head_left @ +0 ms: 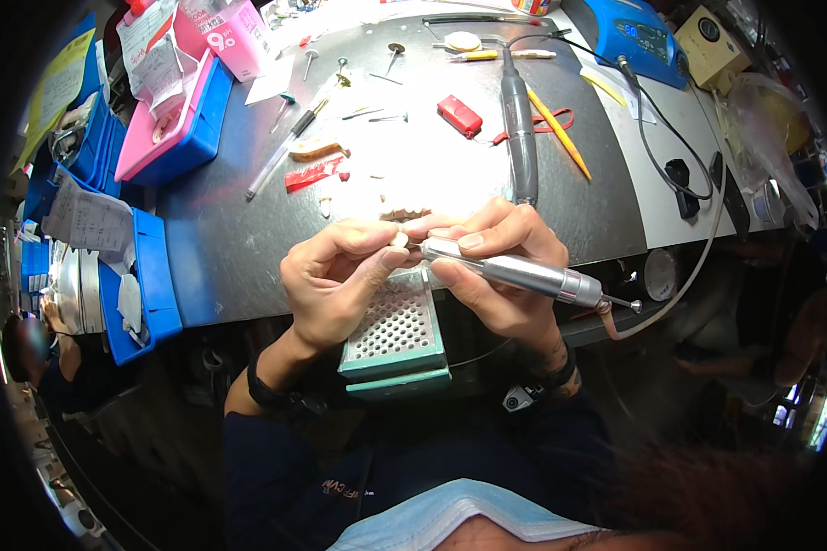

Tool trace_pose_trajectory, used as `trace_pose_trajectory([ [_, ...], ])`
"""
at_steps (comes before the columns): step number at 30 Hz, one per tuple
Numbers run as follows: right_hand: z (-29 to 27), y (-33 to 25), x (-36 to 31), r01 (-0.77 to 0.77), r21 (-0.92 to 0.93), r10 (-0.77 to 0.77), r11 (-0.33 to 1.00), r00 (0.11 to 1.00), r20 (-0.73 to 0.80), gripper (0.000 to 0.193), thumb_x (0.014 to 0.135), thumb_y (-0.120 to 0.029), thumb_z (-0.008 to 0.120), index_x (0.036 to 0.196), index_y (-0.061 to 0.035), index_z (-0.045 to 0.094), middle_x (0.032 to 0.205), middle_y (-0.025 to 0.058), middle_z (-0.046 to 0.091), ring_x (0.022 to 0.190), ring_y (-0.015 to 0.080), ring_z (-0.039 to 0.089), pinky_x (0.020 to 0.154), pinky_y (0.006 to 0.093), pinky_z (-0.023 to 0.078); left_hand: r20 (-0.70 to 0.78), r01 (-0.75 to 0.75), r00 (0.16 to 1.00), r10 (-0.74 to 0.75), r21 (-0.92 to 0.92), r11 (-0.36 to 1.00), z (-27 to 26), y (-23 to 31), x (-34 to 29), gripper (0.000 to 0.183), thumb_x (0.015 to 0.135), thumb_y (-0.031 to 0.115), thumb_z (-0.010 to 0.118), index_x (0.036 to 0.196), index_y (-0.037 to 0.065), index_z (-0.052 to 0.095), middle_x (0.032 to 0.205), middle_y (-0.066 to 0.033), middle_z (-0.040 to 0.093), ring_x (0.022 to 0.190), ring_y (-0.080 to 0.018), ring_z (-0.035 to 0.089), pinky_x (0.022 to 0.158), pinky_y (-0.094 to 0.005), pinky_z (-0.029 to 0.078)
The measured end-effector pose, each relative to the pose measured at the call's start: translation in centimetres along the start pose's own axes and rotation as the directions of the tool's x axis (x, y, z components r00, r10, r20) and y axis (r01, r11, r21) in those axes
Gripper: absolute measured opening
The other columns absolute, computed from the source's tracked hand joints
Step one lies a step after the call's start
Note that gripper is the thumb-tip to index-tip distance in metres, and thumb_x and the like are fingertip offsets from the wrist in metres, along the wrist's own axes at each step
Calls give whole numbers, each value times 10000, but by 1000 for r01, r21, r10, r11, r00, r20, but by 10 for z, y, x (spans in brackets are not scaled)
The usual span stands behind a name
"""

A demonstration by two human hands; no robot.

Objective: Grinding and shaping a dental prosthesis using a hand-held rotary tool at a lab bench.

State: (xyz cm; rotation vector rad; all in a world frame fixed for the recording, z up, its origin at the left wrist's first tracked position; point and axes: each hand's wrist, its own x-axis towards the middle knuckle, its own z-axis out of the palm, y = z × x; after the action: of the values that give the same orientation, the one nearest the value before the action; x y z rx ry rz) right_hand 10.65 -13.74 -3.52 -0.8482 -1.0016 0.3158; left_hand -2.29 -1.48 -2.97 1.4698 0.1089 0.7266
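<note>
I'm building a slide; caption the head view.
Left hand pinches a small pale piece; right hand holds a silver handpiece beside it.

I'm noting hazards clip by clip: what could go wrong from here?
The left hand pinches a small white piece right at the front end of the silver handheld tool in the right hand, so a slip might nick a fingertip. The piece is tiny and held by the fingertips, so it could pop loose and perhaps drop onto the green box with holes nearby.
</note>
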Motion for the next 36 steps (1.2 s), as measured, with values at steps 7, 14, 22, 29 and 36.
trace_pose_trajectory([
  [7, -1, -1, 1, 7, -73, -5, 997, 1000, 20, 228, 749, 53, 729, 889, -7, 559, 843, 130, 625, 899, 271, 681, 796, 376, 554, 16, -25, 1000, 24, 45, 999, -1, -2, 1, 141, 819, -114, 630, 956, -87, 607, 979, -187, 642, 891, -211, 661, 789, -305, 558],
  [14, -5, -1, 3, 57, -137, -43, 989, 993, 107, 258, 758, 69, 712, 918, -23, 533, 840, 113, 593, 937, 343, 664, 780, 395, 554, 24, -43, 999, 42, 62, 997, -1, -3, 1, 145, 813, -115, 636, 951, -79, 613, 976, -190, 646, 909, -208, 656, 787, -298, 554],
  [22, -5, 0, 4, 92, -165, -73, 982, 990, 118, 249, 758, 57, 717, 907, -22, 533, 825, 110, 590, 905, 328, 675, 753, 377, 559, 17, -40, 999, 39, 88, 995, -3, -4, 0, 140, 809, -114, 641, 941, -75, 618, 971, -188, 649, 896, -202, 656, 782, -293, 552],
  [29, -4, -3, 4, 77, -181, -58, 980, 992, 108, 238, 763, 46, 717, 893, -21, 530, 819, 109, 586, 891, 323, 678, 741, 363, 558, 11, -38, 999, 37, 93, 995, -2, -4, 0, 136, 806, -113, 645, 935, -75, 621, 957, -178, 654, 885, -193, 657, 775, -284, 545],
  [36, -1, -4, 2, 0, -76, 1, 997, 1000, 18, 215, 749, 57, 721, 866, -7, 553, 825, 141, 632, 890, 271, 686, 802, 374, 553, 10, -13, 1000, 13, 69, 998, 0, -1, 0, 135, 810, -117, 636, 939, -85, 617, 962, -184, 650, 891, -206, 659, 783, -300, 555],
])
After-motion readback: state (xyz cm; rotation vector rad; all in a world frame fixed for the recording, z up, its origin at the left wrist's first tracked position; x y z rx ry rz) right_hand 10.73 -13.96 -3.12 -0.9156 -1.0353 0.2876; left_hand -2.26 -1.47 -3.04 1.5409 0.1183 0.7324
